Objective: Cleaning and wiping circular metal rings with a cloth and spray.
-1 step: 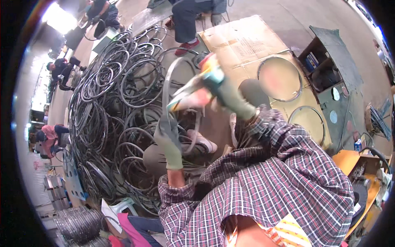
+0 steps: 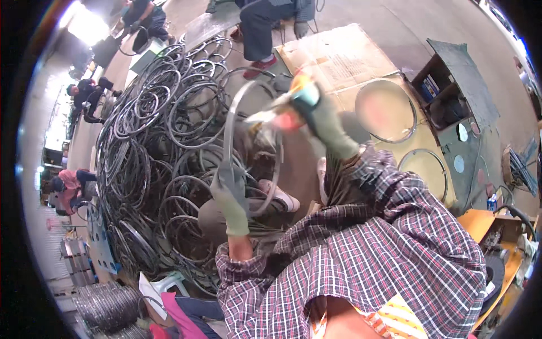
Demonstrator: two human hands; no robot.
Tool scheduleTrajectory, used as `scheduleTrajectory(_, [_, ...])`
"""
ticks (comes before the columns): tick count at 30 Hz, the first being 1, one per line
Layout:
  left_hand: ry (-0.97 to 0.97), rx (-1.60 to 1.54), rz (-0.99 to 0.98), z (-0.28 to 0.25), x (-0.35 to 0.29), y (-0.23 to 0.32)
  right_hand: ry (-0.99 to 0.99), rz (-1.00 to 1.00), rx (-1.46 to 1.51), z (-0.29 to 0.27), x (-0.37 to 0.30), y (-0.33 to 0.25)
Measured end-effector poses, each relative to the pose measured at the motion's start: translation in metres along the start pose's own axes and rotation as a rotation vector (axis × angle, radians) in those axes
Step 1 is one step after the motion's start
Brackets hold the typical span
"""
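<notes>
A grey ring (image 2: 230, 127), like a flat metal hoop, stands upright in front of me. My left hand (image 2: 227, 189), in a grey-green glove, is closed around its near left side. Off the ring's right side is my right hand (image 2: 327, 121), also gloved and closed on a hand tool (image 2: 305, 96). Orange, teal and red patches show on the tool, with a pale tip pointing left across the hoop's opening. Motion smears the tool, so its exact kind is unclear.
A big heap of dark rings (image 2: 135, 130) fills the left. Flattened cardboard (image 2: 339, 56) with two rings (image 2: 416, 121) on it lies ahead right, beside a grey cabinet (image 2: 463, 85). A person's leg (image 2: 257, 34) is at the heap's far end; other people sit farther left.
My right hand and the tool have shifted right and slightly away from me, drawing the tip back from the ring's left side. The left hand keeps its hold on the ring.
</notes>
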State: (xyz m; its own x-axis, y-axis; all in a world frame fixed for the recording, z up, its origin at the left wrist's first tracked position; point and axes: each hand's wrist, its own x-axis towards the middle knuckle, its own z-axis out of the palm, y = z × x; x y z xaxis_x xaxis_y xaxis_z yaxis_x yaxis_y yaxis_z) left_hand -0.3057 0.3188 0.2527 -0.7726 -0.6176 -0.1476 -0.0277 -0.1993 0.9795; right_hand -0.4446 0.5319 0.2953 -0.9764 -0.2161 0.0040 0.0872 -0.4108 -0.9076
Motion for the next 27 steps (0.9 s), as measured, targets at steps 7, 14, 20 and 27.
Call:
scheduleTrajectory(7, [-0.333,0.194,0.014,0.017,-0.039,0.090,-0.436,-1.148,-1.177,0.039,0.030,-0.062])
scheduleTrajectory(14, [-0.582,0.149,0.163,0.025,-0.066,0.174,-0.484,-1.295,-1.308,0.053,0.009,-0.167])
scheduleTrajectory(20, [-0.444,0.043,0.017,0.026,-0.056,0.196,-0.079,-0.810,-0.624,-0.016,0.022,-0.206])
scheduleTrajectory(27, [-0.451,0.072,0.021,0.026,-0.010,0.144,-0.420,-1.369,-1.219,0.012,0.031,-0.173])
